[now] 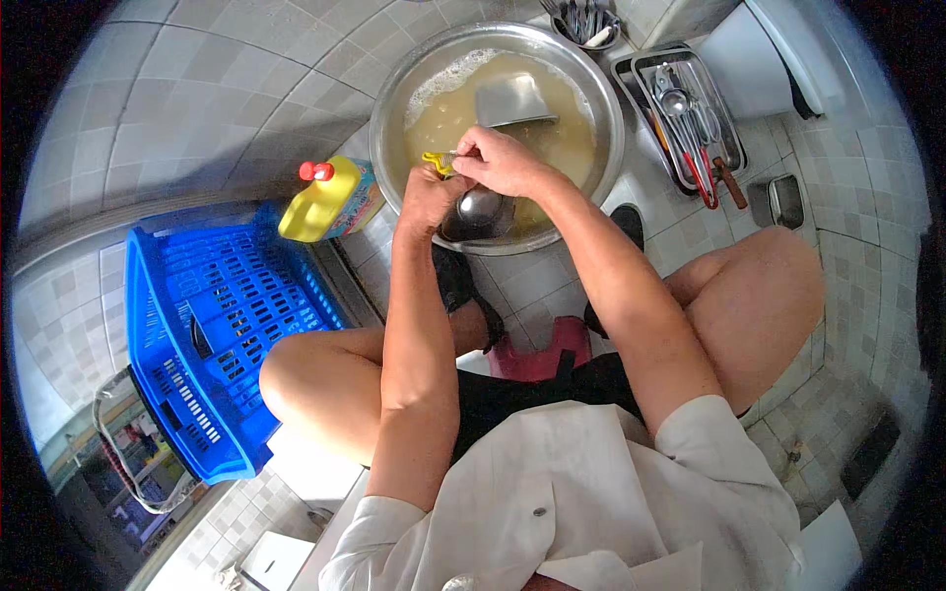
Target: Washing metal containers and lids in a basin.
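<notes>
Both my hands meet over the near left part of a large round metal basin of cloudy, foamy water. My left hand is closed around a small yellow item, whose exact kind I cannot tell. The fingers of my right hand pinch at the same item from the right. Just below my hands a shiny rounded metal utensil, perhaps a ladle, lies at the basin's near side. Farther back, a metal container sits partly under the water.
Left of the basin stand a yellow bottle with a red cap and a blue plastic basket. On the right are metal trays of utensils and a small metal container. A cutlery bowl stands behind. Below me is a red stool.
</notes>
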{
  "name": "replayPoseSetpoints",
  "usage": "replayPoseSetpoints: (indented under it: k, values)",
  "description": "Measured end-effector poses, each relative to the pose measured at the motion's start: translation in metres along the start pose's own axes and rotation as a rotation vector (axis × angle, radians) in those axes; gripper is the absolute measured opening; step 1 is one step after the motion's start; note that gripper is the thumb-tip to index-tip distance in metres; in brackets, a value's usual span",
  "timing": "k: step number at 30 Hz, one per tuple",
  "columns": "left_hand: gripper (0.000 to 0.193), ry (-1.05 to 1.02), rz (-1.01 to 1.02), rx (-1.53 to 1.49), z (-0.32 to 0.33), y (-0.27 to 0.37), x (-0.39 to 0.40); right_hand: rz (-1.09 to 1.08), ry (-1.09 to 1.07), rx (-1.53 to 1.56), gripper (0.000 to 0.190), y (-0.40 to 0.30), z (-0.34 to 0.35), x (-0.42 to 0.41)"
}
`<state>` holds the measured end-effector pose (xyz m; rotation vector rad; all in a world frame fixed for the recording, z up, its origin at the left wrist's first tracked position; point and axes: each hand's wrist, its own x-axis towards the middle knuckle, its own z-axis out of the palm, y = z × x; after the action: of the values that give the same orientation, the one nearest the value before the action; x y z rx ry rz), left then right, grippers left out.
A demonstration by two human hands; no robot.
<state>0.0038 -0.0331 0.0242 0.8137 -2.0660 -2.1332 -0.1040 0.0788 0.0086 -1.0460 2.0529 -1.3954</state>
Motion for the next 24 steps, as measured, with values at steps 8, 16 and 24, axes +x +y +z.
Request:
replayPoseSetpoints:
  k: [8,16,24]
  values:
    - [0.016,-0.002,-0.077,-0.196,-0.014,0.000,-0.002,0.138,-0.260,0.148,0.027,0.018,-0.031,0.003]
    - [0.015,0.250,-0.007,-0.533,-0.018,-0.003,0.007,0.435,-0.022,0.619,0.029,0.014,-0.032,-0.004]
    - [0.012,0.412,0.042,-0.715,-0.013,-0.017,0.013,0.375,0.022,0.526,0.022,0.031,-0.021,-0.001]
